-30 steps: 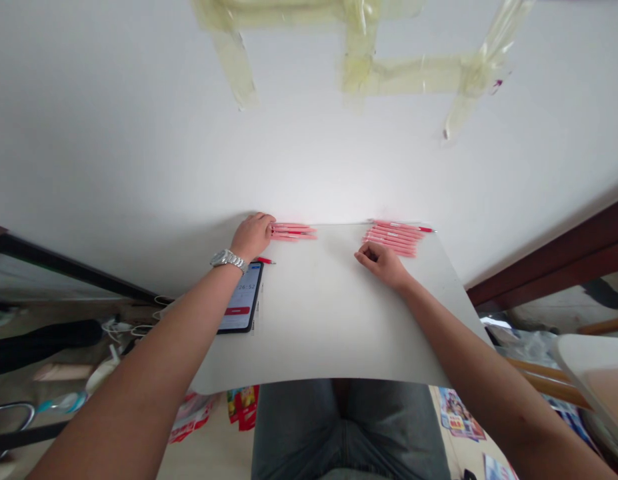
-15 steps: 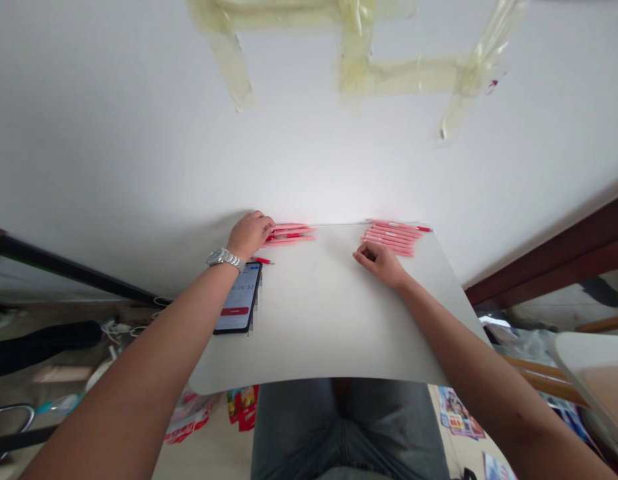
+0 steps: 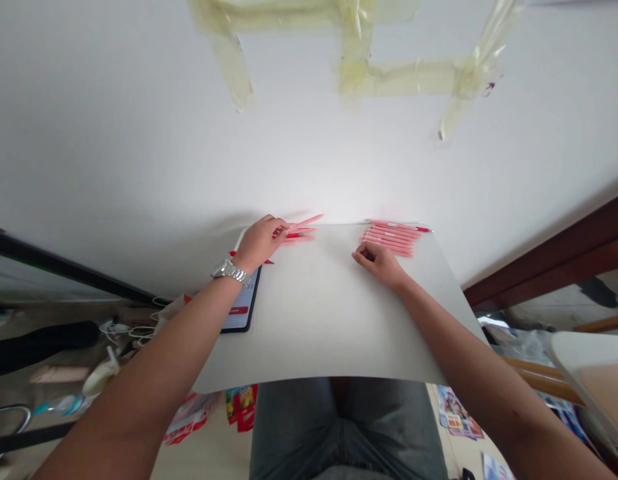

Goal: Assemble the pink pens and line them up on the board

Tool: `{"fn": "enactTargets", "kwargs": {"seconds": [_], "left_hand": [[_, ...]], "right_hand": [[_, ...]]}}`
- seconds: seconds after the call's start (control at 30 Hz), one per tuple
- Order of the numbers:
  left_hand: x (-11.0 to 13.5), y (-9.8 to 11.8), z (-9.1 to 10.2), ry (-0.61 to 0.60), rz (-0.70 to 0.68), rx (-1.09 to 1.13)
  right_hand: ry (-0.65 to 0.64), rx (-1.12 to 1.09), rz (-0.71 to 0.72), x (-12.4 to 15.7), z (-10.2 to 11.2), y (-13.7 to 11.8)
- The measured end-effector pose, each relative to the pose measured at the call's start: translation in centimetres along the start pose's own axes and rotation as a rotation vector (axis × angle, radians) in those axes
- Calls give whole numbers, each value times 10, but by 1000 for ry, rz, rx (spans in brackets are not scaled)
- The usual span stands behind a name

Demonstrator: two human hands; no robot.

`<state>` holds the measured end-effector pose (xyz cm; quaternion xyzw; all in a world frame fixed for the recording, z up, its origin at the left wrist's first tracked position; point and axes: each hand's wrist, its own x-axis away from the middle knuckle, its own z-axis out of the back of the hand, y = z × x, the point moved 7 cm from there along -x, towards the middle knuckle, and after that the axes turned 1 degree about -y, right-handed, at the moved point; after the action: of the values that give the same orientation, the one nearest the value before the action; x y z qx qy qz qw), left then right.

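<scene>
My left hand [image 3: 265, 241], with a metal watch on its wrist, pinches a slim pink pen [image 3: 309, 221] that tilts up to the right. Under it more pink pens [image 3: 309, 231] and a red pen [image 3: 295, 235] lie on the white table [image 3: 309, 313], partly hidden by the fingers. My right hand [image 3: 379, 263] rests on the table with curled fingers, and nothing shows in them. Just beyond it lies a row of several pink pens [image 3: 391, 239], side by side. A red-ended pen [image 3: 423, 229] sticks out at the row's far right.
A phone [image 3: 239, 319] lies on the table's left side, partly under my left forearm. Another red pen [image 3: 269, 262] lies beside its top. The white wall [image 3: 309, 153] with yellowed tape rises at the table's back edge. A white surface [image 3: 593, 350] stands at lower right.
My left hand has moved slightly right and lifted, now with a pink pen raised from the left group. My right hand has stayed in place.
</scene>
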<state>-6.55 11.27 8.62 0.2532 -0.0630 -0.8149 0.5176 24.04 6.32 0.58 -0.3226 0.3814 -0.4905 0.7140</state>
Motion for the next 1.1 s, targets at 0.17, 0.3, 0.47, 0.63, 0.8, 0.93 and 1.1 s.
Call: {"fn": "enactTargets", "kwargs": {"seconds": [0.17,0.3,0.47,0.63,0.8,0.93,1.1], "left_hand": [[8,34,-24,-17,-7,328],[13,57,-48,-43,20,528],[22,75,-73,-76,107,708],[33,87,-85,-65,168,799],[40,94,-90,-25,143,803],[45,102,-91,-23,91,726],[47,115,-86,20,-8,609]], "right_hand": [[-7,-14,6,0,0,-2],[5,-10,-1,1,1,-3],[18,-5,13,1,2,-2],[63,-57,13,3,4,-7],[118,-203,-24,7,3,-22],[92,-344,-107,11,-7,-29],[97,-422,-158,15,-17,-28]]}}
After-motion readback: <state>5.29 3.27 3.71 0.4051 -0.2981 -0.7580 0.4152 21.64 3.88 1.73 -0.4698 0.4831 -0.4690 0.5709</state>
